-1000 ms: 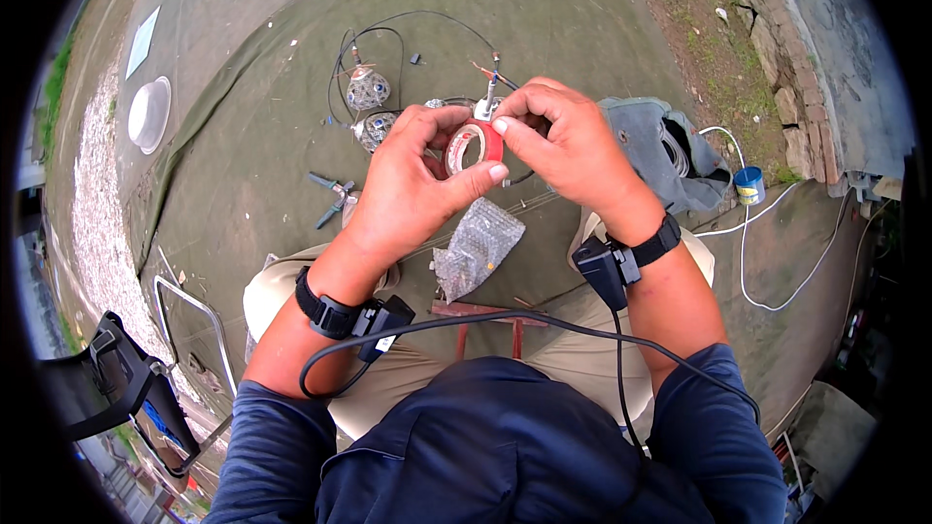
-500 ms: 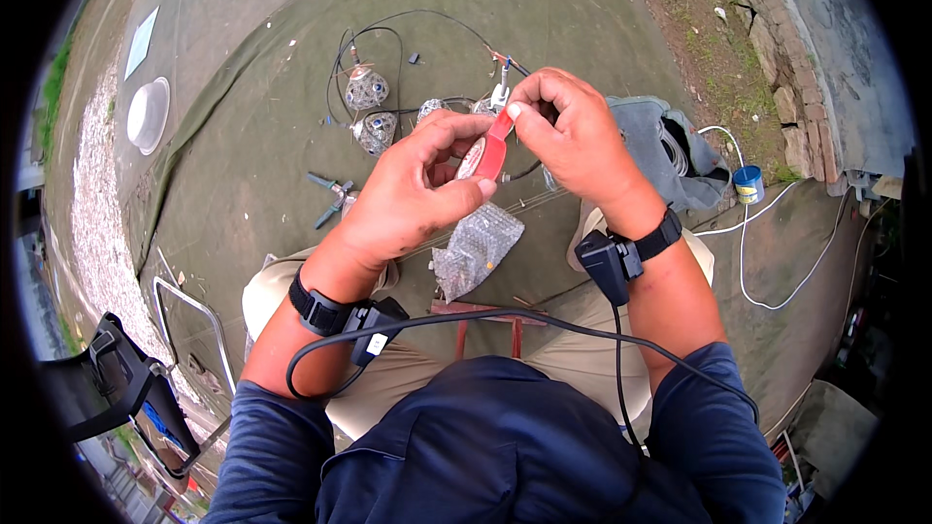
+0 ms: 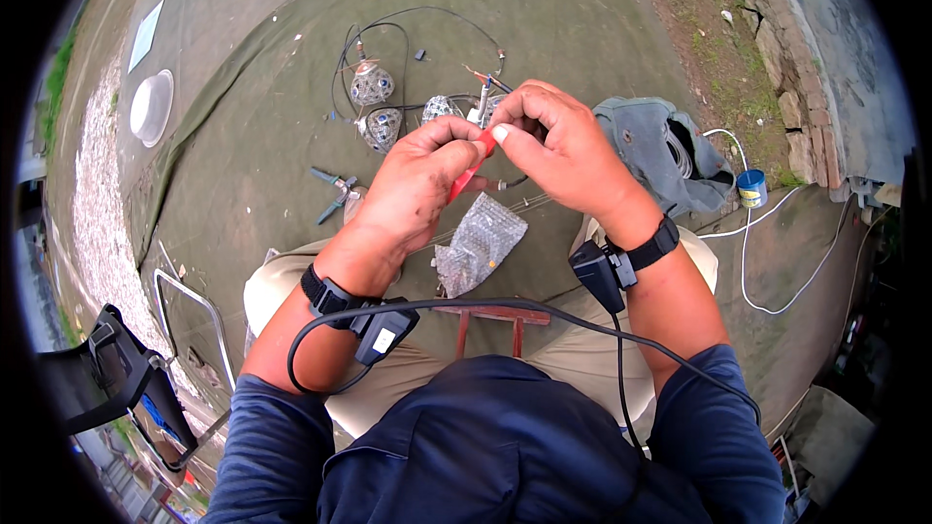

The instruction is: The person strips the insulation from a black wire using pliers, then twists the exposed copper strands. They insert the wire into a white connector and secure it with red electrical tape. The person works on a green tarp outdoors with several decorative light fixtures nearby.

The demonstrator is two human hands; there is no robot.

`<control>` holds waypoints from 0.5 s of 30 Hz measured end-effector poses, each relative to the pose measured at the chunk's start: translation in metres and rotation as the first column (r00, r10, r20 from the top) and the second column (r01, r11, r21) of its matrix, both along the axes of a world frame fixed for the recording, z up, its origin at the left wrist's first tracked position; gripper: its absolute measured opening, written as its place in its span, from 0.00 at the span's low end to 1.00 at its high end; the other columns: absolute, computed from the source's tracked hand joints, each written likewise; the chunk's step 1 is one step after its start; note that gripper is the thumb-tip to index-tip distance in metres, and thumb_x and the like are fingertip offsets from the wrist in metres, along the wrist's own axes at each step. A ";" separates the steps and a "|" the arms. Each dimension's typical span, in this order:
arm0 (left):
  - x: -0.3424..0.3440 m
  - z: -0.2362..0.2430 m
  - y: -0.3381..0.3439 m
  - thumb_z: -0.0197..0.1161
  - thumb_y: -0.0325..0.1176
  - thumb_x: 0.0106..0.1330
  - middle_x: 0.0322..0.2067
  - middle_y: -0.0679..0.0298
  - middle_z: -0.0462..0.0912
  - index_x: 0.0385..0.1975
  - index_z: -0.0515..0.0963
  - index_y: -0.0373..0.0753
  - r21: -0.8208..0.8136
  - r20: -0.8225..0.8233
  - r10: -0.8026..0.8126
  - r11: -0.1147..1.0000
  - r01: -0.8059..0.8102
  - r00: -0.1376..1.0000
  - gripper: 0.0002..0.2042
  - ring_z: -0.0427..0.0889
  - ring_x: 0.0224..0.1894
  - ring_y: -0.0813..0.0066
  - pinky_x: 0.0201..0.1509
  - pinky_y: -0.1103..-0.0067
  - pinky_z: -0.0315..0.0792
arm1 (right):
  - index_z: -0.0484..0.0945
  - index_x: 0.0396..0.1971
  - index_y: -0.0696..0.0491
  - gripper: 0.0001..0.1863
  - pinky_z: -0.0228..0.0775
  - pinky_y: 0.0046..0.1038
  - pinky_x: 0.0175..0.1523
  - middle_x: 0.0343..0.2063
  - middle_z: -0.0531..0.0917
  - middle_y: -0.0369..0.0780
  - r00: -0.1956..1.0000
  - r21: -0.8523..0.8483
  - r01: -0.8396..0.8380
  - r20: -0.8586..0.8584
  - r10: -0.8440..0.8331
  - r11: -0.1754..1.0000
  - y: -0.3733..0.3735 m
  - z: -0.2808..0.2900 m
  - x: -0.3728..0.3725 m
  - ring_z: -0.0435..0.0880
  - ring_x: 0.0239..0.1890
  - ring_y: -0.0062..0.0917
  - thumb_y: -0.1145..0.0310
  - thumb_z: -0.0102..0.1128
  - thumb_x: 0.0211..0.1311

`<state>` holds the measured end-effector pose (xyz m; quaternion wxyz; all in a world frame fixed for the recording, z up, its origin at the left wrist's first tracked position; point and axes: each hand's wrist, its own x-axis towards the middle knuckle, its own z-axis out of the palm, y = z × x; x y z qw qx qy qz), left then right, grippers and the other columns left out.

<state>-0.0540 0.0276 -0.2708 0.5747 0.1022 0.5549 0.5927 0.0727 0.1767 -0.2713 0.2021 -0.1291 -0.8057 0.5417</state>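
A roll of red tape (image 3: pixel 463 181) is gripped in my left hand (image 3: pixel 403 180), mostly hidden by the fingers and seen edge-on. My right hand (image 3: pixel 563 150) pinches the tape's end, its thumb almost touching the left fingertips. Just beyond my hands stands a white connector piece (image 3: pixel 476 114) with wires, next to a black cable with bare copper-coloured strands (image 3: pixel 478 73). Several round, mesh-like lamps (image 3: pixel 372 84) on black cable lie on the ground ahead. Below my hands is a bubble-wrap bag (image 3: pixel 481 243). Teal-handled pliers (image 3: pixel 337 194) rest left of my left hand.
A grey-blue cloth bag (image 3: pixel 660 150) holding coiled cable lies to the right, beside a small blue can (image 3: pixel 750 188) and white cord. Between my knees is a red wooden stool (image 3: pixel 492 312). A white basin (image 3: pixel 151 109) and a metal-framed chair (image 3: pixel 121 378) are at the left.
My hands have come closer together. The left hand has turned, so the tape roll's flat side no longer shows and less of the red strip is visible.
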 end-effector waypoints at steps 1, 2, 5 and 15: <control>0.000 -0.001 0.000 0.56 0.30 0.70 0.42 0.66 0.81 0.42 0.76 0.40 -0.013 0.002 0.027 1.000 -0.027 1.000 0.06 0.80 0.47 0.77 0.47 0.73 0.79 | 0.78 0.31 0.59 0.07 0.71 0.26 0.35 0.28 0.77 0.39 0.999 -0.044 0.001 -0.036 -0.003 0.999 -0.001 -0.001 0.000 0.77 0.29 0.21 0.71 0.61 0.60; -0.001 -0.002 0.000 0.57 0.30 0.70 0.42 0.66 0.82 0.43 0.76 0.40 -0.025 0.004 0.054 0.998 -0.054 0.999 0.06 0.80 0.47 0.77 0.47 0.73 0.79 | 0.77 0.31 0.59 0.07 0.71 0.26 0.35 0.27 0.77 0.39 0.997 -0.086 0.001 -0.072 -0.007 0.996 -0.001 -0.002 -0.001 0.77 0.29 0.20 0.71 0.61 0.60; -0.001 -0.002 0.001 0.56 0.31 0.70 0.42 0.65 0.82 0.42 0.76 0.39 -0.044 0.007 0.133 0.990 -0.133 0.991 0.06 0.80 0.47 0.76 0.48 0.72 0.79 | 0.75 0.33 0.59 0.09 0.71 0.25 0.35 0.27 0.78 0.37 0.999 -0.198 0.040 0.007 -0.040 0.979 0.002 0.000 0.001 0.77 0.30 0.19 0.68 0.61 0.63; 0.009 -0.003 0.007 0.56 0.32 0.70 0.43 0.64 0.81 0.42 0.75 0.39 -0.009 0.043 0.166 0.986 -0.166 0.985 0.06 0.79 0.47 0.75 0.50 0.71 0.77 | 0.75 0.36 0.60 0.12 0.72 0.21 0.32 0.28 0.83 0.38 0.971 -0.360 0.231 0.141 -0.191 0.904 -0.014 0.003 -0.011 0.81 0.29 0.16 0.65 0.61 0.68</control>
